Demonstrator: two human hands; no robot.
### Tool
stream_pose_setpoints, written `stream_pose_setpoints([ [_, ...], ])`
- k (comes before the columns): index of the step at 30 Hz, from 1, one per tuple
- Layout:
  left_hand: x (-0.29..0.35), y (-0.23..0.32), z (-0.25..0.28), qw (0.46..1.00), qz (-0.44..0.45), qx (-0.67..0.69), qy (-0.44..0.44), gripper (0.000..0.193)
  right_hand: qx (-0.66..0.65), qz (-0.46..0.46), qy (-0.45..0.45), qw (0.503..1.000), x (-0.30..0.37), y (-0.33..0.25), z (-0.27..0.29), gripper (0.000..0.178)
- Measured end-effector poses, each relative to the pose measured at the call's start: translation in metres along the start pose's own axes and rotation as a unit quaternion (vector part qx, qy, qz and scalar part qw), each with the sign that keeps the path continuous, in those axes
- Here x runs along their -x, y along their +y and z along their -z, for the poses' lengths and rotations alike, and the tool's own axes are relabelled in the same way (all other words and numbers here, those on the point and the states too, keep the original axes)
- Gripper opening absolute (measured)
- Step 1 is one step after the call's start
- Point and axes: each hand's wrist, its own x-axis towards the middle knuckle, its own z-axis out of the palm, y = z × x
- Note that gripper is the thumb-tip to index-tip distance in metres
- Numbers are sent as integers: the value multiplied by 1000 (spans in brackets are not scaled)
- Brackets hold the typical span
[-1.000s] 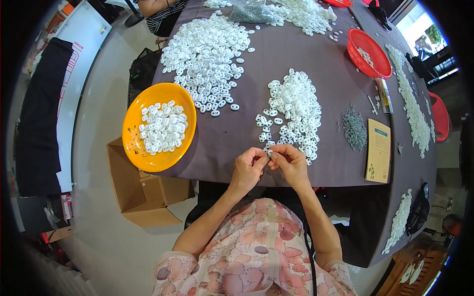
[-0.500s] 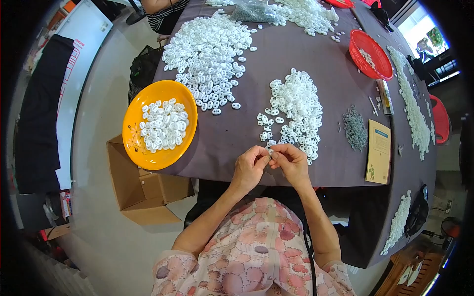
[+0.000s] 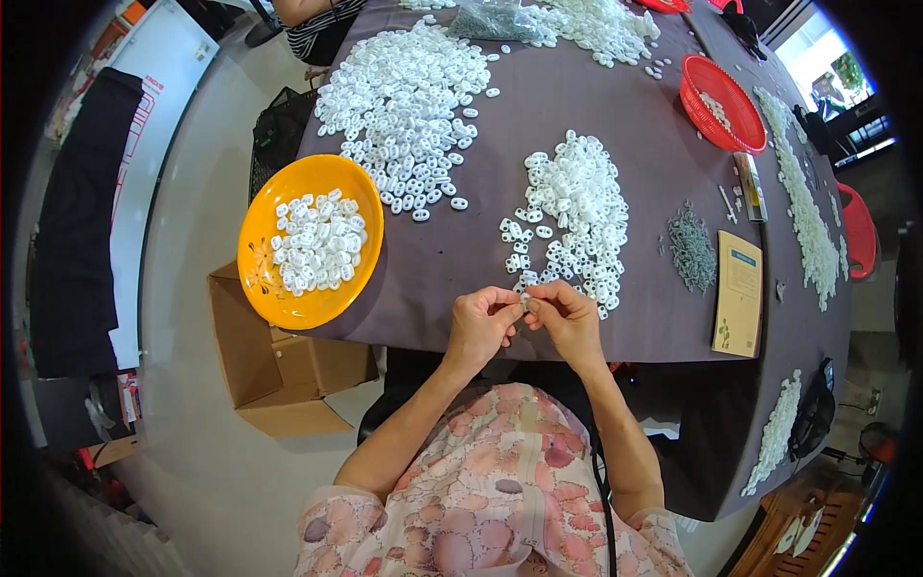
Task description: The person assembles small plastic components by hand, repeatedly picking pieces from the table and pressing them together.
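Note:
Close to the table's front edge, my left hand (image 3: 479,327) and my right hand (image 3: 569,325) meet fingertip to fingertip. Both are closed in a pinch on one small white plastic piece (image 3: 525,300), mostly covered by the fingers. Just beyond them spreads a pile of white two-holed plastic pieces (image 3: 586,212), with a few loose ones at its left side. A larger heap of white oval two-holed pieces (image 3: 404,106) lies at the far left. Left of my hands, an orange dish (image 3: 258,207) holds several white pieces. Small grey parts (image 3: 691,248) form a little pile to the right.
A tan booklet (image 3: 737,293) and a narrow box (image 3: 749,188) lie at the right. Behind them sits a red basket (image 3: 735,111). An open cardboard box (image 3: 288,385) stands on the floor below the dish. Another person (image 3: 322,24) sits at the far left, beyond the table.
My left hand's fingers have shifted slightly around the small white piece. Both hands stay in nearly the same place; the piles look unchanged.

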Motion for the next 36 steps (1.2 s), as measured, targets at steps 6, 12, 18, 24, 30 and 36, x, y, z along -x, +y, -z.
stream_pose_setpoints([
  [6,-1,-6,2,1000,11,27,6,12,5,-15,-9,1000,2,-4,-1,12],
  [12,0,-7,0,999,12,33,4,13,26,-6,-6,1000,7,-7,-3,13],
  [18,1,-8,-3,999,-10,42,-17,11,60,-14,17,998,10,-8,1,11],
  [24,11,-2,-11,999,-34,-7,-14,9,134,64,18,989,17,-5,8,10],
  [30,10,-12,-11,982,-152,-110,-7,10,278,170,25,945,21,-1,8,16],
  [36,11,-12,-11,969,-206,-138,-3,10,286,249,15,925,23,2,8,22],
])
